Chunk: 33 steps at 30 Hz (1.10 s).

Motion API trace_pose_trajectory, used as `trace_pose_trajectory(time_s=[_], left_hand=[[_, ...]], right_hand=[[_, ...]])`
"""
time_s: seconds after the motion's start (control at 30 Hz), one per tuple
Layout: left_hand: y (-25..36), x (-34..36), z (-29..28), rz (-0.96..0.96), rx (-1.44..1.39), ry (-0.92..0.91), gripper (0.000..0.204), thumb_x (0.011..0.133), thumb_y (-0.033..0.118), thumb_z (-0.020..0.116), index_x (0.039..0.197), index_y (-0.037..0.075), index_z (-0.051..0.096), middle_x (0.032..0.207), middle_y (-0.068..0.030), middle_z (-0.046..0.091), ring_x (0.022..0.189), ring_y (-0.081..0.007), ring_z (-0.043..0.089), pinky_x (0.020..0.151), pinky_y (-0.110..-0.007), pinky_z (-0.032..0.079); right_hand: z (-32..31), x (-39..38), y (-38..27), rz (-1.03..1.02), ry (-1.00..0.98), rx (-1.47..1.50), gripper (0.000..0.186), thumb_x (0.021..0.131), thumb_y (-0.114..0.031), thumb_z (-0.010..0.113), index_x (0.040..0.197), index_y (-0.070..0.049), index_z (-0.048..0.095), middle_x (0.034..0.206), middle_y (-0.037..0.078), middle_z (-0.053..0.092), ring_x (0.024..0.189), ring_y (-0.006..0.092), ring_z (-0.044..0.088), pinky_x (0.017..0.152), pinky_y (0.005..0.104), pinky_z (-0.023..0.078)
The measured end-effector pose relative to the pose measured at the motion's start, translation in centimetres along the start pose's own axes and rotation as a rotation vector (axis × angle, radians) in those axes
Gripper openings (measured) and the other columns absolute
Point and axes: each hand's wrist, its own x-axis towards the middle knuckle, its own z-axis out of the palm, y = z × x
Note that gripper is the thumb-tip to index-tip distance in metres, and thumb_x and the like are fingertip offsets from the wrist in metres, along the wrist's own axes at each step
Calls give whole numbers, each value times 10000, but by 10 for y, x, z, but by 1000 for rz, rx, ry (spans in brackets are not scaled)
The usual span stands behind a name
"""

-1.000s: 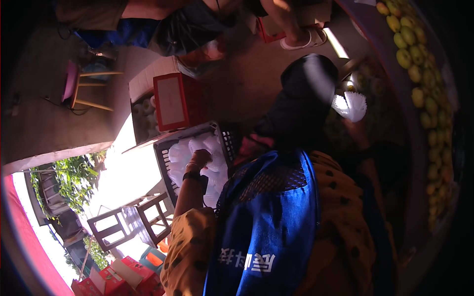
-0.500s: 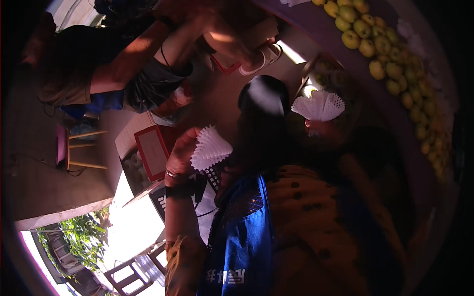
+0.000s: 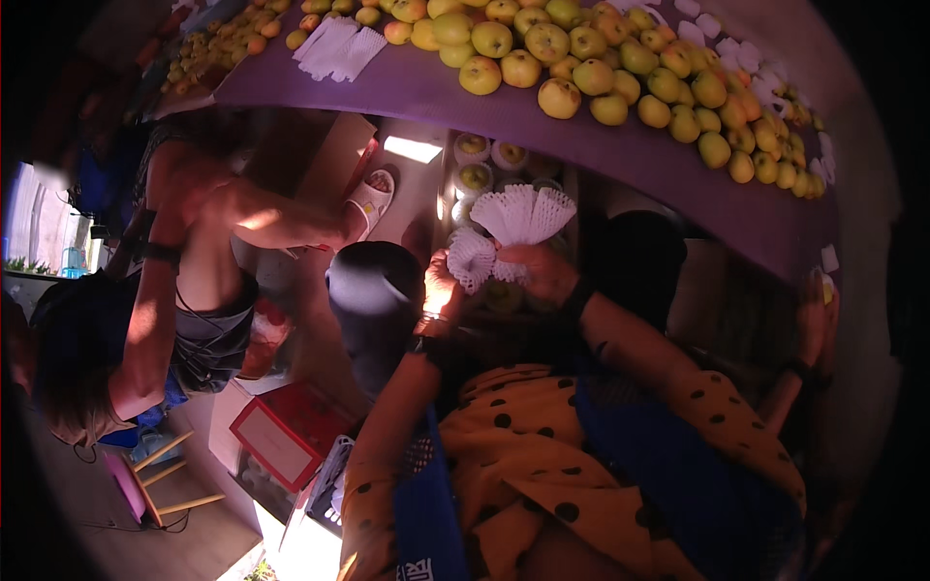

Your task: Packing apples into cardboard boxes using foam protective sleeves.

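My left hand (image 3: 441, 286) is closed on a white foam net sleeve (image 3: 472, 257), which sits low and bunched beside its fingers. Just to its right, my right hand (image 3: 538, 271) grips a fanned-out white foam net (image 3: 520, 208), thumb and fingers closed at its narrow lower end. Both nets are held close together over an open box (image 3: 569, 179) of apples in foam sleeves (image 3: 473, 176), partly hiding the fruit underneath. A dark-clad knee (image 3: 373, 300) is just left of my left hand.
A purple-covered table (image 3: 368, 97) arches across the top, bearing piled yellow-green apples (image 3: 523, 68) and foam nets (image 3: 334, 48). A co-worker (image 3: 136, 329) is at left, another person's hand (image 3: 814, 310) at far right. A red box (image 3: 276, 441) and stool (image 3: 131, 484) lie lower left.
The view has swung toward the apple table. My left hand came up from the crate of sleeves with a net and moved right, beside my right hand over the apple box.
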Motion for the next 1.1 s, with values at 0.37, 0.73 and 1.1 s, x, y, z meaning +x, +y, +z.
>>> trace_pose_trajectory(time_s=[0.37, 0.73, 1.1], left_hand=[[-12, 9, -9, 249, 912, 36, 270, 704, -51, 540, 962, 23, 511, 907, -51, 563, 792, -151, 552, 707, -263, 451], [6, -7, 11, 189, 826, 23, 205, 722, 8, 516, 916, -10, 583, 791, -34, 596, 647, -103, 540, 600, -227, 433], [18, -14, 15, 136, 851, -112, 279, 724, 137, 636, 946, -12, 559, 832, -48, 591, 718, -101, 528, 633, -245, 434]], right_hand=[[27, 20, -62, 334, 216, 617, 461, 639, 16, 607, 1084, -9, 486, 996, 63, 556, 900, 159, 533, 815, 289, 417], [26, 21, -59, 367, 207, 602, 500, 612, 42, 602, 1094, -7, 479, 994, 59, 555, 894, 161, 530, 801, 299, 422], [22, 20, -52, 334, 311, 433, 477, 601, 13, 622, 1061, 10, 498, 968, 62, 553, 860, 150, 525, 759, 279, 423]])
